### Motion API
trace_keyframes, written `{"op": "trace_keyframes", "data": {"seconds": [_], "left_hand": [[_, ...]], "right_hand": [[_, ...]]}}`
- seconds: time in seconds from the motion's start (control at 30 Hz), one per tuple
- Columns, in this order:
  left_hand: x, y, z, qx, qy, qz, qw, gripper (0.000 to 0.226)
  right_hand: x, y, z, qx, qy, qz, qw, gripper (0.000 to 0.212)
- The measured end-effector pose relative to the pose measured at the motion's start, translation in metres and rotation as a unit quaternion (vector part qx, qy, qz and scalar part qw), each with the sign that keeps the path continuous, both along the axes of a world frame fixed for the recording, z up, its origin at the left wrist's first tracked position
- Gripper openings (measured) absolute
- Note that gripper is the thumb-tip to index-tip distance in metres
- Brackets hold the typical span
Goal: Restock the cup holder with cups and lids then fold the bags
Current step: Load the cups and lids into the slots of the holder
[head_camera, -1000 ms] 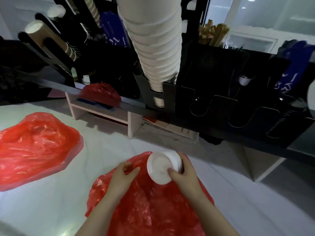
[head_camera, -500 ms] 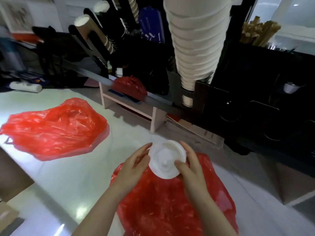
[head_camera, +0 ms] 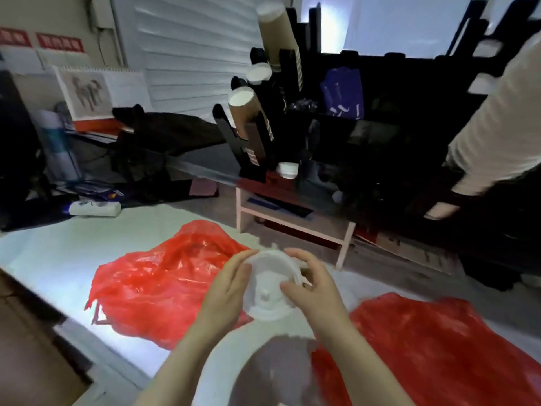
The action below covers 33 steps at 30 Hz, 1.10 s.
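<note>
White lids are clamped at the rim by curled fingers of the left hand and right hand, above the counter near a red bag. Slippery plastic: a slack grip could spill them short of the holder.

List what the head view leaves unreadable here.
Head view: count beneath the round white plastic lid; left hand and right hand cover its sides.
Head view: black cup holder slots, lost in shadow.
Head view: white paper cup stack, blurred, cut by right edge.
Head view: crumpled red plastic bag on right, cut by bottom edge.
</note>
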<state>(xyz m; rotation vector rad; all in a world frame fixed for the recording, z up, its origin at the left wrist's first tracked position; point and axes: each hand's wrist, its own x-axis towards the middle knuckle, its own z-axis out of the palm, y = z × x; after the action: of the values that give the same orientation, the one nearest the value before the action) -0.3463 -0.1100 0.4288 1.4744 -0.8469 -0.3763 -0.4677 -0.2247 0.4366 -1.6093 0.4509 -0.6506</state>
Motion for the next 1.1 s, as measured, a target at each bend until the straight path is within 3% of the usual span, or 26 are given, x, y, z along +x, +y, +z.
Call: {"op": "trace_keyframes", "data": {"seconds": [0.2,0.37,0.5,0.67,0.77,0.97,1.1], "left_hand": [[0.075,0.002,0.028,0.012,-0.038,-0.073,0.997,0.028],[0.106,-0.029,0.047,0.0,-0.058,-0.122,0.991,0.03],[0.137,-0.052,0.05,0.018,-0.094,-0.116,0.989,0.025],[0.175,-0.075,0.057,0.022,-0.156,-0.078,0.984,0.033],[0.193,-0.085,0.061,0.024,-0.185,-0.076,0.98,0.038],[0.235,-0.098,0.081,0.019,-0.273,-0.086,0.958,0.042],[0.252,-0.103,0.091,-0.072,-0.312,-0.051,0.946,0.042]], "right_hand": [[0.061,0.016,0.025,0.007,-0.018,-0.03,0.999,0.047],[0.09,-0.011,0.048,-0.034,-0.064,-0.124,0.99,0.045],[0.106,-0.052,0.07,-0.103,-0.151,-0.235,0.955,0.047],[0.142,-0.091,0.105,-0.228,-0.215,-0.341,0.887,0.057],[0.16,-0.116,0.127,-0.332,-0.153,-0.391,0.844,0.067],[0.198,-0.137,0.139,-0.5,0.072,-0.401,0.765,0.077],[0.211,-0.146,0.137,-0.563,0.196,-0.391,0.701,0.079]]}}
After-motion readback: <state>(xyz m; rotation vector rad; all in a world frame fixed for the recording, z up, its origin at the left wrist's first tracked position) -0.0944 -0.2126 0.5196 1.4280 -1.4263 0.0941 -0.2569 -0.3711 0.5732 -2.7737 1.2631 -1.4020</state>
